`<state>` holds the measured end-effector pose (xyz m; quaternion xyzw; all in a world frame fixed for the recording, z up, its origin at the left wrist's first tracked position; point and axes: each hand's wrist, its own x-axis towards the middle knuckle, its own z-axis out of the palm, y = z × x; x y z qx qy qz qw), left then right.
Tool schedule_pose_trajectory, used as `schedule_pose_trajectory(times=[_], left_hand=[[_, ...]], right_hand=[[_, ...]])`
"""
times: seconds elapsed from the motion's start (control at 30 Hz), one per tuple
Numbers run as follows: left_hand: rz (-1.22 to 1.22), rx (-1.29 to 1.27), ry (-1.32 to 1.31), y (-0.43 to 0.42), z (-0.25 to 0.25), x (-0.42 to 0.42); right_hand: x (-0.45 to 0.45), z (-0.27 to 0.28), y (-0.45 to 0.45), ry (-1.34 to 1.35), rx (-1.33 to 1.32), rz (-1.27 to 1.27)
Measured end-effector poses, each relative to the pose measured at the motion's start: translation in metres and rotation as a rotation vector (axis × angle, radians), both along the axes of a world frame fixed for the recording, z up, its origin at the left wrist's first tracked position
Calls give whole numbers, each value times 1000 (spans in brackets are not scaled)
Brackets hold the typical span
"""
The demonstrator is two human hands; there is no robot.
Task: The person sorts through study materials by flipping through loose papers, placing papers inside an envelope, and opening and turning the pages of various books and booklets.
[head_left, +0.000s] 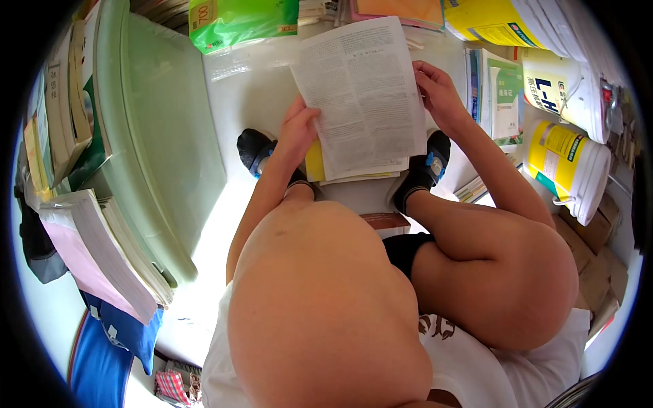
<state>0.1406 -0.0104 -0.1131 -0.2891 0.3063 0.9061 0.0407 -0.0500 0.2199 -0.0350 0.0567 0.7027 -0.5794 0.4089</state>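
- Fingers of the left hand (pixel 296 132) clasp the lower left edge of the printed paper (pixel 360 88), thumb on the front, likely so the page does not slip or sag.
- Fingers of the right hand (pixel 439 95) curl at the upper right edge, perhaps to steady it; whether they pinch it or only touch it, I cannot tell.
- Between both sets of fingers, the paper faces up toward the eyes, print visible, probably so both columns lie open to view.
- Just below the left fingers, a yellow sheet (pixel 315 162) shows under the paper, perhaps as backing.
- Right of the right fingers, books (pixel 505 102) stand upright, apparently out of the way.
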Motion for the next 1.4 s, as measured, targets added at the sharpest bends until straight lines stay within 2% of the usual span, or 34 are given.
schedule_pose_trajectory(times=[0.07,0.2,0.27,0.3,0.4,0.43,0.5,0.57,0.6,0.63,0.7,0.73,0.8,0.83,0.87,0.93,0.97,1.03,1.07,1.13,1.17,1.2,1.23,1.27,1.3,1.37,1.4], left_hand=[[-47,49,46,-1,-15,-5],[-146,-47,46,13,-3,-29],[-320,-394,22,27,28,-44],[-321,-394,27,34,37,-52],[-437,-241,156,45,46,-64],[-470,-163,289,44,39,-66],[-409,191,402,44,30,-67],[-397,328,378,31,62,-68],[-411,219,409,27,59,-65],[-413,221,408,24,57,-61],[-277,13,373,16,58,-52],[-273,11,371,10,61,-49],[-145,-127,102,-3,69,-46],[-141,-126,105,-9,70,-42],[-89,-281,42,-14,72,-37],[12,-530,22,-16,96,-26],[18,-526,23,-19,113,-17],[-143,-829,244,-32,139,-8],[-136,-827,246,-36,151,-10],[-209,-1025,468,-41,168,-11],[-203,-1026,476,-37,165,-17],[-283,-851,493,-28,158,-26],[-361,-674,501,-18,151,-34],[-407,-726,418,-5,137,-39],[-403,-727,416,4,126,-45],[-388,-644,311,16,114,-54],[-385,-644,312,16,117,-55]], right_hand=[[-1,5,7,-113,-108,79],[14,25,6,-102,-138,95],[13,23,13,-160,-275,116],[14,29,10,-156,-275,114],[16,59,-5,-48,-286,92],[15,64,-10,-17,-246,72],[13,65,-12,15,-207,53],[11,65,-10,199,-148,149],[13,64,-8,199,-147,145],[16,63,-6,239,-76,135],[14,64,-2,280,-7,129],[9,68,1,344,69,116],[1,74,6,400,117,38],[-2,79,7,403,118,42],[-4,87,8,428,125,0],[-12,98,12,480,169,-28],[-13,104,12,483,171,-22],[-16,117,9,636,285,16],[-19,120,11,673,294,65],[-16,127,9,636,237,61],[-14,131,8,601,181,45],[-11,135,7,606,182,45],[-7,137,6,514,46,26],[-2,139,5,418,-88,8],[0,138,5,418,-90,12],[4,133,8,198,-295,-58],[5,129,7,199,-295,-55]])
